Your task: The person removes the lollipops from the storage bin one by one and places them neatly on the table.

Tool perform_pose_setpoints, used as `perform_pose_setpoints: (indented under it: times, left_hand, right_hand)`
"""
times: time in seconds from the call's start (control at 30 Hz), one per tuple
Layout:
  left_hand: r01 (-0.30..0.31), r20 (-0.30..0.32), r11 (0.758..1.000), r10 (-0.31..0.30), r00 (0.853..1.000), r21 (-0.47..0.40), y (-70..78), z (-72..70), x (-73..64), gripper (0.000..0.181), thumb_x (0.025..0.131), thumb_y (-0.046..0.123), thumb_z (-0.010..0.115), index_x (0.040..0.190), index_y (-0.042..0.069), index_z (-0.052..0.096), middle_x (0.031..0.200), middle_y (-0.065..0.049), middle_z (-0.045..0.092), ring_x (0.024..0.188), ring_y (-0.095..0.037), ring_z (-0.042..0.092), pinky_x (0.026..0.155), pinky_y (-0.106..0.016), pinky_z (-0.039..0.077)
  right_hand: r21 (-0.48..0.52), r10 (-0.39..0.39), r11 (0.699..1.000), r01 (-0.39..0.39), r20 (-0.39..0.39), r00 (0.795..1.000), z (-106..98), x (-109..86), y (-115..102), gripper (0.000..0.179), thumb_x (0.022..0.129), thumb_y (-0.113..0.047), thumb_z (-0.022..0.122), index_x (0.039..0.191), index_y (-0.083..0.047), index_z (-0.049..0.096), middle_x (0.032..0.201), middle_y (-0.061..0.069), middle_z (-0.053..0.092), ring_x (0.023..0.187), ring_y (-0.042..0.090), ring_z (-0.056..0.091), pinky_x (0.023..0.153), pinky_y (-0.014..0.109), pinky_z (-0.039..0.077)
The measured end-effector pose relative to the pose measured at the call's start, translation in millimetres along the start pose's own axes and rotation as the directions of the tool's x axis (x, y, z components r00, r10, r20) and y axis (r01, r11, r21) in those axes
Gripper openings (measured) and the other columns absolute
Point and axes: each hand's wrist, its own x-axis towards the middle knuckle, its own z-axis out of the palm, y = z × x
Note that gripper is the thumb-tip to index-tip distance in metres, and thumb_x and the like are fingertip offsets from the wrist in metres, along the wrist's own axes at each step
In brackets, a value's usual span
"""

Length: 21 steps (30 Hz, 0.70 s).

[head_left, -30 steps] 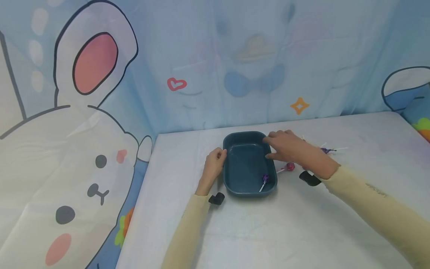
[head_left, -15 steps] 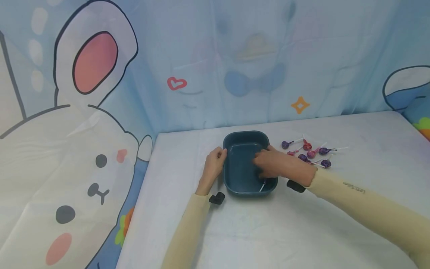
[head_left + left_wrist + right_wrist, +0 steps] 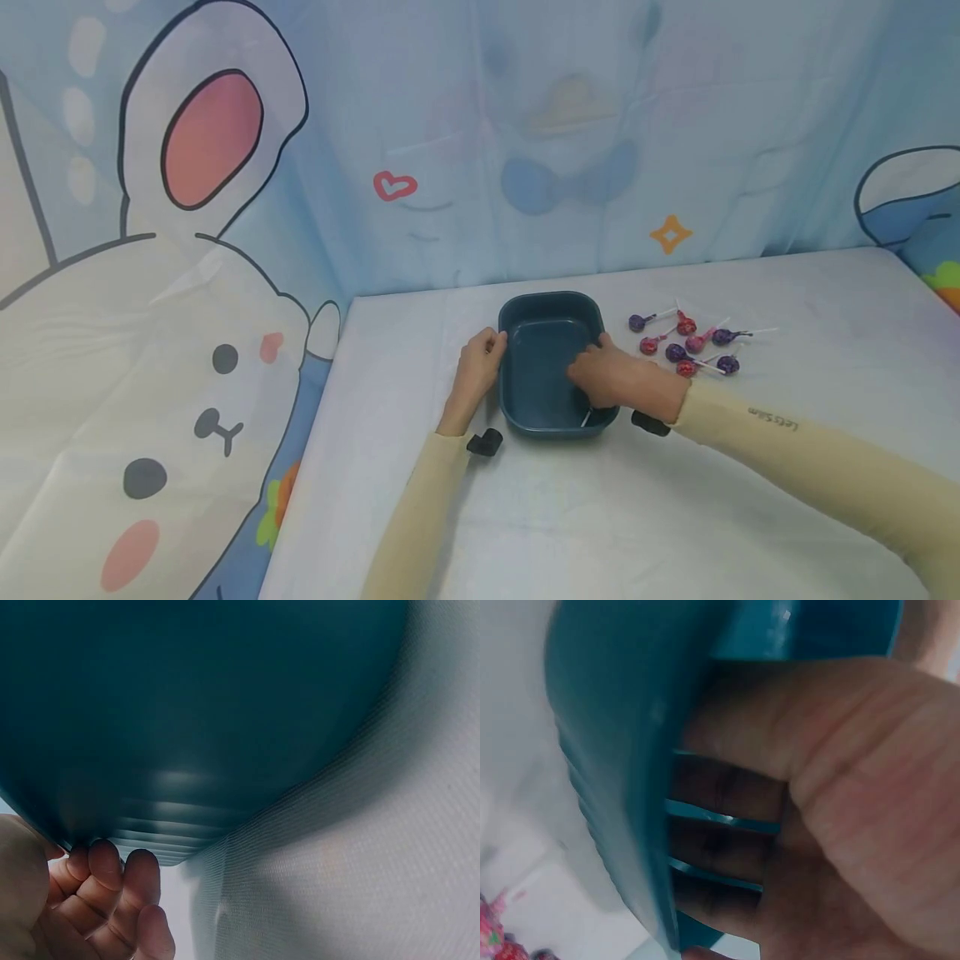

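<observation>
A dark teal box (image 3: 536, 367) with rounded corners and ribbed sides stands on the white cloth. My left hand (image 3: 478, 362) holds its left rim; the left wrist view has the curled fingers (image 3: 105, 877) against the wall. Over the right rim reaches my right hand (image 3: 603, 373), its fingers down inside the box. Those fingertips are hidden by the hand in the head view and by the wall in the right wrist view. Beside them a white lollipop stick (image 3: 587, 417) shows; the candy end is covered, so whether the fingers grip it is unclear.
Several lollipops in purple and red wrappers lie in a loose group right of the box, among them a purple lollipop (image 3: 637, 322) and a red lollipop (image 3: 648, 345). Behind the table (image 3: 540, 517) hangs a printed blue curtain (image 3: 450, 242).
My right hand has moved from above the box's right rim down and inward, near the lollipop there, uncovering the lollipops on the cloth. My left hand keeps its place on the rim.
</observation>
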Motion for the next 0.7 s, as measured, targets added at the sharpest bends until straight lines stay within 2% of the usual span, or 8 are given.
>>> perform_pose_setpoints:
  times: [0.2, 0.4, 0.7]
  left_hand:
    - [-0.007, -0.001, 1.000, 0.007, 1.000, -0.005, 0.4, -0.4, -0.4, 0.034, 0.096, 0.038, 0.041, 0.075, 0.014, 0.050, 0.062, 0.001, 0.048, 0.053, -0.013, 0.044, 0.047, -0.024, 0.034]
    - [-0.001, -0.002, 1.000, 0.001, 1.000, -0.006, 0.4, -0.6, -0.8, 0.034, 0.096, 0.039, 0.041, 0.075, 0.014, 0.050, 0.063, 0.001, 0.048, 0.054, -0.013, 0.044, 0.047, -0.024, 0.034]
    - [-0.001, 0.003, 1.000, 0.001, 1.000, -0.011, 0.6, -0.6, -0.6, 0.032, 0.096, 0.037, 0.042, 0.076, 0.013, 0.051, 0.063, 0.001, 0.048, 0.053, -0.013, 0.044, 0.047, -0.024, 0.035]
  right_hand:
    - [-0.032, -0.006, 0.999, 0.005, -0.045, 0.999, 5.5, -1.0, -2.8, 0.027, 0.075, -0.017, 0.074, 0.098, -0.008, 0.064, 0.093, 0.010, 0.065, 0.088, 0.030, 0.054, 0.089, 0.056, 0.031]
    - [-0.043, -0.012, 0.999, 0.008, -0.106, 0.994, 5.1, 0.1, -0.7, 0.023, 0.075, -0.019, 0.073, 0.094, -0.009, 0.065, 0.092, 0.011, 0.065, 0.089, 0.031, 0.056, 0.090, 0.056, 0.034]
    - [0.013, -0.007, 1.000, 0.010, -0.236, 0.972, -5.1, -2.3, 13.9, 0.024, 0.073, -0.027, 0.074, 0.091, -0.012, 0.067, 0.086, 0.005, 0.063, 0.081, 0.025, 0.057, 0.075, 0.045, 0.043]
